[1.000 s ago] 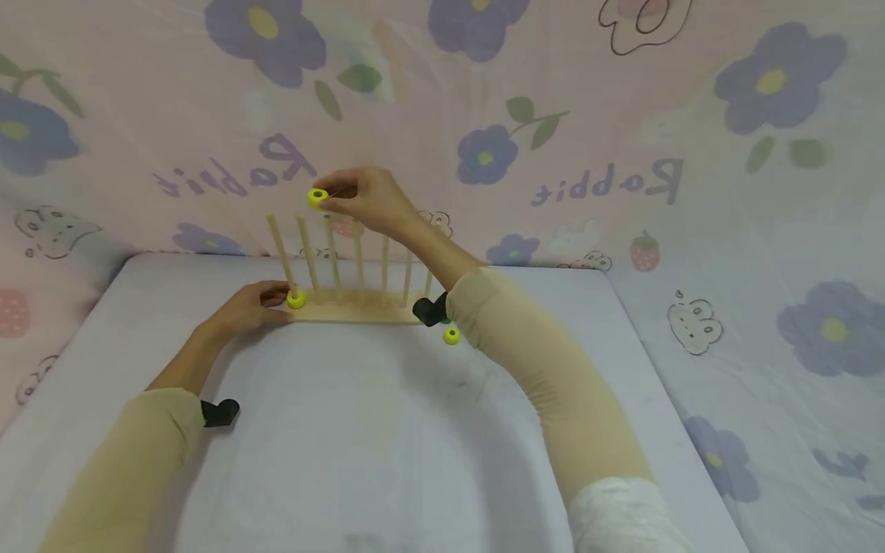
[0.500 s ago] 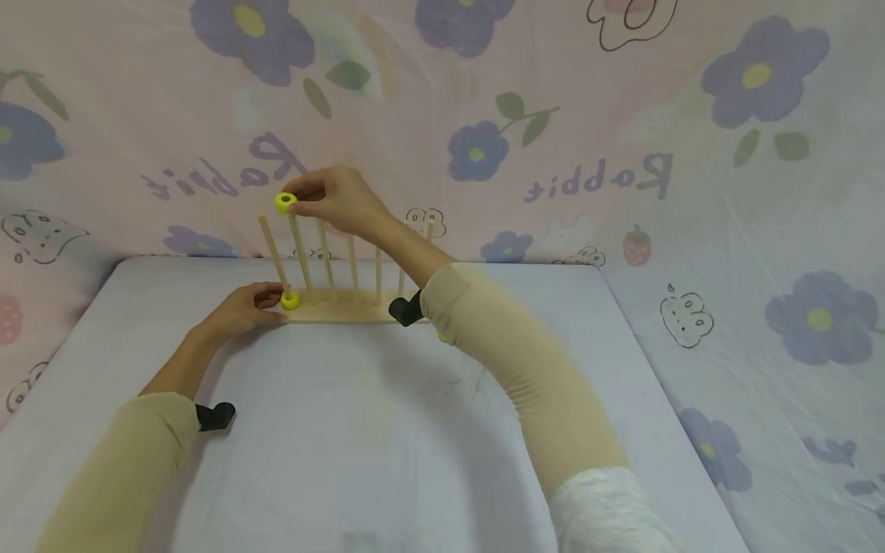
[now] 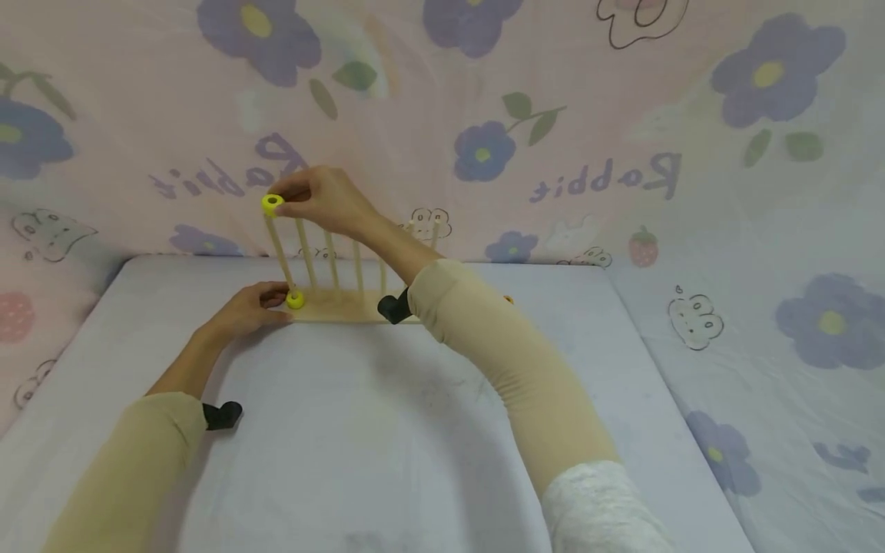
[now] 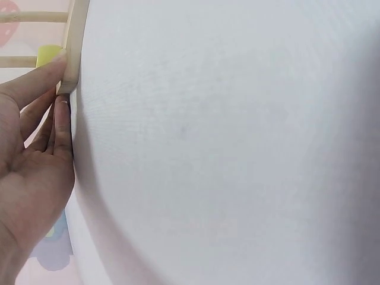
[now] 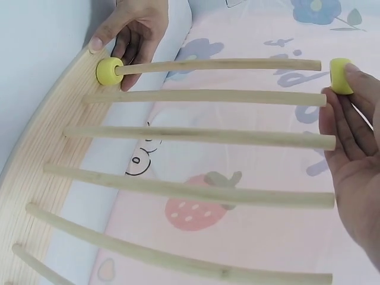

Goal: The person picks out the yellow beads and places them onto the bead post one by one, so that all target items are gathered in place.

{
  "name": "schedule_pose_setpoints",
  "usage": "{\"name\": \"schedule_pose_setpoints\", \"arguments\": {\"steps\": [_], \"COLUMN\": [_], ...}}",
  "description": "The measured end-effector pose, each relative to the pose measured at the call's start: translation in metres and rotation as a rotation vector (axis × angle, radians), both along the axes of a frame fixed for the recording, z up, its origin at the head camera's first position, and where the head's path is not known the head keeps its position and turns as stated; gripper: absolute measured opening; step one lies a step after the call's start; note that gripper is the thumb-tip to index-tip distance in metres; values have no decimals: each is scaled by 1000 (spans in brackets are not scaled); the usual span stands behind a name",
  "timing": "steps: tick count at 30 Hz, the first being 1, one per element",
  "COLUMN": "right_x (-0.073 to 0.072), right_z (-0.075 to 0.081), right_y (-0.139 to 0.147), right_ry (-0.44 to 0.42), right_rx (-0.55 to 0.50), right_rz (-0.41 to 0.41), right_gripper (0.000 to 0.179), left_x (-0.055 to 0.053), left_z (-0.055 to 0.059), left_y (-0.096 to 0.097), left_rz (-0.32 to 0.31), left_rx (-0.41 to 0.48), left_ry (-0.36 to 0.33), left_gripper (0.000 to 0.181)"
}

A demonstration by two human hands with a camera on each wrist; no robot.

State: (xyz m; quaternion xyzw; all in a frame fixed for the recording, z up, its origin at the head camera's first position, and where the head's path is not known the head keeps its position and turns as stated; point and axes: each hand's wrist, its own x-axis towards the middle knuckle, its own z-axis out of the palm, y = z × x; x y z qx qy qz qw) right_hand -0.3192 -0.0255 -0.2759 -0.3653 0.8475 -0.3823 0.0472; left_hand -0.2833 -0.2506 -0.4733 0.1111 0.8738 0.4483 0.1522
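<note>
A wooden peg stand (image 3: 332, 312) with several upright rods stands near the back of the table. My left hand (image 3: 245, 309) grips the left end of its base, thumb at the front edge. Around the foot of the leftmost rod (image 5: 219, 65) sits a yellow bead (image 5: 110, 71), close to my left fingers. My right hand (image 3: 328, 201) pinches a second yellow bead (image 3: 273, 204) between thumb and fingers, above that same rod. The right wrist view shows a small gap between this bead (image 5: 340, 76) and the rod's tip. In the left wrist view my left thumb (image 4: 44, 77) lies against the base.
The white table (image 3: 311, 476) ends at a patterned cloth backdrop (image 3: 588, 100). My right sleeve (image 3: 498, 353) crosses over the right part of the stand. Just behind the sleeve shows a small orange object (image 3: 508, 299), mostly hidden.
My right hand has carried its yellow bead leftward to the leftmost rod. My left hand stays on the base. A yellow bead on the table is now hidden by my right arm.
</note>
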Motion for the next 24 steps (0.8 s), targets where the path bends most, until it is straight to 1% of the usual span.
{"name": "schedule_pose_setpoints", "arguments": {"steps": [4,8,15,18,24], "right_x": [-2,-3,-5,-5,-6], "right_z": [0,-2,-4,-4,-7], "right_y": [-2,-4,-9,-11,-14], "right_ry": [6,-1,27,16,-2], "right_rx": [20,41,76,103,113], "right_rz": [-4,0,-4,-8,-3], "right_gripper": [34,35,33,31,30], "left_x": [-3,-4,-3,-2,-3], "left_z": [-1,-2,1,3,0], "left_y": [2,2,2,2,-3], "left_rz": [-10,-10,-16,-19,-18], "left_rx": [27,24,33,36,24], "left_ry": [1,-12,-10,-8,-3], "left_gripper": [76,77,76,75,76]}}
